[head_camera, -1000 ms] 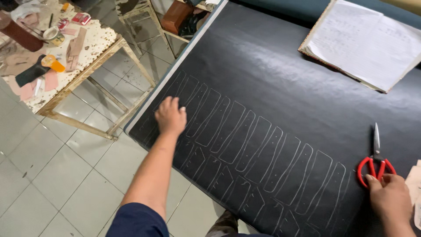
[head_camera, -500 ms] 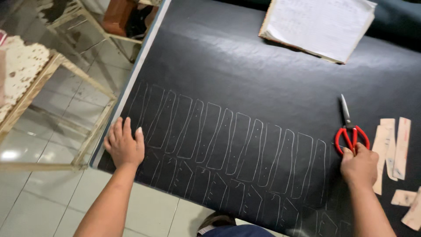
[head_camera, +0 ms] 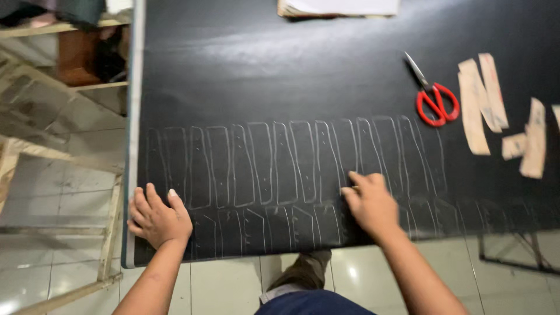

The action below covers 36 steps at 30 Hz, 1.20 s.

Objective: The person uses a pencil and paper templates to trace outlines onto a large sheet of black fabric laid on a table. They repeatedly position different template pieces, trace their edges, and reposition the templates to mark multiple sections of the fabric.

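Left hand: left hand (head_camera: 158, 217) lies palm down on the near left corner of the black sheet (head_camera: 280, 87), fingers spread, holding nothing.
Right hand: right hand (head_camera: 368, 204) presses flat on the same sheet, near the front edge and about the middle; its fingers are loosely bent and it grips nothing.
Black sheet: it covers the table almost fully; its left edge runs along the pale table edge (head_camera: 135, 116).
Traced outlines: two rows of chalk outlines (head_camera: 280, 163) of long narrow pieces are drawn side by side across the sheet, between and beyond the two hands.
Scissors: red-handled scissors (head_camera: 433, 96) rest closed on the sheet, well apart from the right hand, toward the far right.
Paper patterns: beige pattern strips (head_camera: 484, 99) lie just beside the scissors, on the right.
Paper stack: white papers (head_camera: 338, 7) sit at the far edge.
Step in hand, as I judge: smoothing and holding the sheet flat.
How to do it well: keep both palms flat, press evenly, and avoid rubbing over the chalk lines so they stay readable.
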{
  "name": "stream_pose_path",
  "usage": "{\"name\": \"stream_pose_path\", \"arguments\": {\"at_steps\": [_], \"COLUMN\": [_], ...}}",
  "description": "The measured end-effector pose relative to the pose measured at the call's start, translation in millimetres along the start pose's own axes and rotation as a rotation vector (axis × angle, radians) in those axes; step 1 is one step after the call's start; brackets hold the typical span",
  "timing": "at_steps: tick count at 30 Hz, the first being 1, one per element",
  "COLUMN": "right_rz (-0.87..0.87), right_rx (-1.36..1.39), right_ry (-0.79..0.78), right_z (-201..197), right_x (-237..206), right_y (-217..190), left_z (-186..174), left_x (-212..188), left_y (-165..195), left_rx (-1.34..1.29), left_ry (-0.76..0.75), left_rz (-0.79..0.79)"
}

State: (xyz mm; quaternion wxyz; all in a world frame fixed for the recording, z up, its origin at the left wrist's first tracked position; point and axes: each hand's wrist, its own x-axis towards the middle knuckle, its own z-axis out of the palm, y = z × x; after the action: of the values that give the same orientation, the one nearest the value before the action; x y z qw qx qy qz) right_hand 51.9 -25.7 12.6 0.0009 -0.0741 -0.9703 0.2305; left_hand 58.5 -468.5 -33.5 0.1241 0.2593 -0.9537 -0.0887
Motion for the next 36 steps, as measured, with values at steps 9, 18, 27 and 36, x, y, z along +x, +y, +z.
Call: {"name": "stream_pose_path", "arguments": {"at_steps": [9,18,27,36], "right_rz": [0.178,0.332,0.513,0.367], "right_rx": [-0.08,-0.066,0.88,1.161], "right_ry": [0.044,0.106,0.195,0.275], "right_z": [12.0,25.9,25.1,25.7], "right_x": [-45.4,-109.7,-83.7,43.3], "right_y": [-10.6,27.6,33.5,-20.4], "left_z": [-3.4,-8.0,-20.8,15.2], "left_x": [-1.4,-6.2,32.7,136.4], "left_y": [0.1,-10.5,-27.5,15.1], "left_rx": [-0.053,-0.082,-0.163,-0.126], "left_ry": [-0.017,-0.055,-0.14,-0.06], "left_rz": [-0.043,-0.022,0.035,0.49]}}
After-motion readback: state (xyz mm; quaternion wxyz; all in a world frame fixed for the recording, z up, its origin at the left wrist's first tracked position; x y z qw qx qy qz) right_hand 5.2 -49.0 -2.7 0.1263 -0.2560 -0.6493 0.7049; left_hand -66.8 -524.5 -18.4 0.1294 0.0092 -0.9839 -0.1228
